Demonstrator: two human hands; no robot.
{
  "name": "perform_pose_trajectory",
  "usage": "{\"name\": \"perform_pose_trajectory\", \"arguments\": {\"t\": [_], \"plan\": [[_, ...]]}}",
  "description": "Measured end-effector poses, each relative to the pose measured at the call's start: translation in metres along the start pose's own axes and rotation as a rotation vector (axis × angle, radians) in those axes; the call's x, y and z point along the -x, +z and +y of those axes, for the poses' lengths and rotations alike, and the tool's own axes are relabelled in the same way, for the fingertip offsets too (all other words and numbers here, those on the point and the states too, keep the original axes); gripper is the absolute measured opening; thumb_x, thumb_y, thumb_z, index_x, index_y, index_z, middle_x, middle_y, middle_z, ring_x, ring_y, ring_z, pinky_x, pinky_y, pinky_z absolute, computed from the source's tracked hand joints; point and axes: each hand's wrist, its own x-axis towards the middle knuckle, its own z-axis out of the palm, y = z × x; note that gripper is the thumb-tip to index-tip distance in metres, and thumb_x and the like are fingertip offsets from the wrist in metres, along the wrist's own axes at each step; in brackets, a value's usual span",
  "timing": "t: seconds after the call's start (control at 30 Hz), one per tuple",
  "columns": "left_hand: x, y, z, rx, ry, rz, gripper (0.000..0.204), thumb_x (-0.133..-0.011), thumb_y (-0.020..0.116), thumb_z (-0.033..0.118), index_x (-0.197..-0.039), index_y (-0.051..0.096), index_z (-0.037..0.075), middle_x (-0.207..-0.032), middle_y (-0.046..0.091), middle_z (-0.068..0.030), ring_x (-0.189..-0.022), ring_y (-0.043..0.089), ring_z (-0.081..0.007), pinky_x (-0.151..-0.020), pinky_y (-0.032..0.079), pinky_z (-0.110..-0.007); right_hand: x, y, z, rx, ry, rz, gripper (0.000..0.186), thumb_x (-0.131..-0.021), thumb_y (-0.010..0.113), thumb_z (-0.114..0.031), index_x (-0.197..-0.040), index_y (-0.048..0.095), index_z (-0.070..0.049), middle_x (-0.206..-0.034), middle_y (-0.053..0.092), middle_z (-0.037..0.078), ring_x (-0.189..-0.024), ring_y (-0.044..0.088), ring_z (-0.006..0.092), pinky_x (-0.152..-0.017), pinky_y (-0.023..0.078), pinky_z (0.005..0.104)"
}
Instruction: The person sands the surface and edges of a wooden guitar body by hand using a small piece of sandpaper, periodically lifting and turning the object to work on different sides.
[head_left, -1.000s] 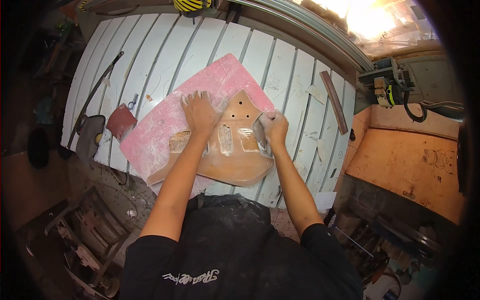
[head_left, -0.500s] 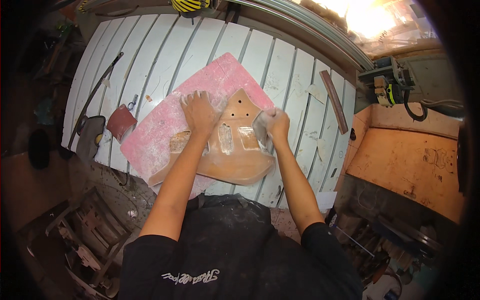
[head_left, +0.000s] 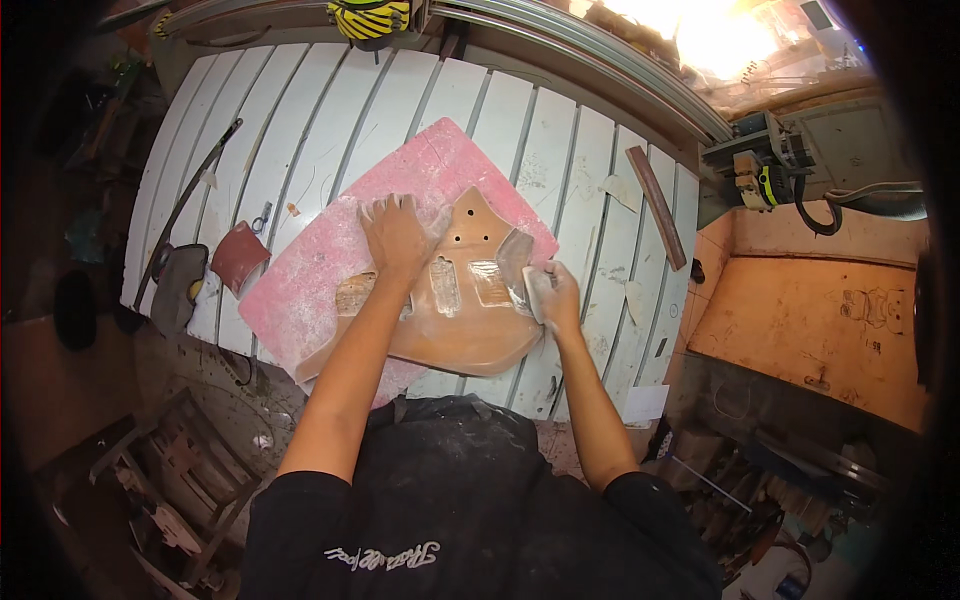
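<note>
A wooden electric guitar body (head_left: 465, 335) with routed cavities and three small holes lies on a dusty pink board (head_left: 450, 150). My left hand (head_left: 393, 238) presses on its far left part, fingers bent over the edge; the edge beneath is hidden. My right hand (head_left: 556, 298) is closed around a pale, flat piece of sandpaper (head_left: 535, 296), held against the right side of the body near the curved cutaway. White dust coats both hands.
The white slatted table (head_left: 600, 150) carries a dark red sheet (head_left: 240, 256), a long thin dark tool (head_left: 195, 200), a grey pad-like object (head_left: 182, 288) and a brown wooden strip (head_left: 656, 208). A machine rail (head_left: 590, 60) runs along the back. An orange-lit wooden panel (head_left: 800, 330) stands at right.
My right hand has moved nearer along the right side of the guitar body, from the cutaway toward the lower corner. My left hand keeps its place on the body. The view has shifted slightly.
</note>
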Motion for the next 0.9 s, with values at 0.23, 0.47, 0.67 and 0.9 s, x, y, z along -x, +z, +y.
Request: {"name": "perform_pose_trajectory", "arguments": {"t": [0.23, 0.47, 0.67, 0.9], "plan": [[0.015, 0.013, 0.049, 0.045, 0.084, -0.108, 0.103, -0.080, 0.056, 0.080, -0.144, 0.052, -0.001, -0.140, 0.058, -0.0223, -0.135, 0.049, -0.0378, -0.122, 0.018, -0.056, -0.018, 0.031, -0.021, 0.288, -0.173, 0.233, 0.025, -0.092, 0.069, -0.021, -0.102, 0.065, 0.002, -0.099, 0.068, 0.021, -0.093, 0.066, 0.0353, -0.085, 0.051, 0.0419], [0.019, 0.009, 0.051, 0.086, 0.140, -0.031, 0.108, -0.071, 0.067, 0.080, -0.134, 0.055, -0.007, -0.127, 0.063, -0.0223, -0.123, 0.057, -0.0370, -0.116, 0.028, -0.056, -0.012, 0.042, -0.002, 0.262, -0.208, 0.321, 0.028, -0.092, 0.070, -0.023, -0.099, 0.061, 0.003, -0.094, 0.066, 0.022, -0.090, 0.065, 0.0375, -0.085, 0.050, 0.0434], [0.010, 0.000, 0.056, 0.065, 0.087, -0.198, 0.117, -0.073, 0.059, 0.086, -0.146, 0.047, -0.004, -0.142, 0.056, -0.0213, -0.136, 0.049, -0.0365, -0.121, 0.022, -0.055, -0.037, 0.040, -0.014, 0.152, -0.122, 0.332, 0.029, -0.093, 0.070, -0.024, -0.100, 0.061, 0.003, -0.095, 0.068, 0.023, -0.092, 0.067, 0.0361, -0.086, 0.051, 0.0413], [0.014, 0.002, 0.058, 0.047, 0.080, -0.213, 0.117, -0.072, 0.059, 0.086, -0.146, 0.047, -0.004, -0.143, 0.055, -0.0223, -0.137, 0.048, -0.0356, -0.121, 0.021, -0.053, -0.040, 0.035, -0.011, 0.180, -0.075, 0.335, 0.034, -0.095, 0.068, -0.028, -0.106, 0.061, 0.004, -0.098, 0.070, 0.023, -0.096, 0.069, 0.0353, -0.088, 0.051, 0.0408]]}}
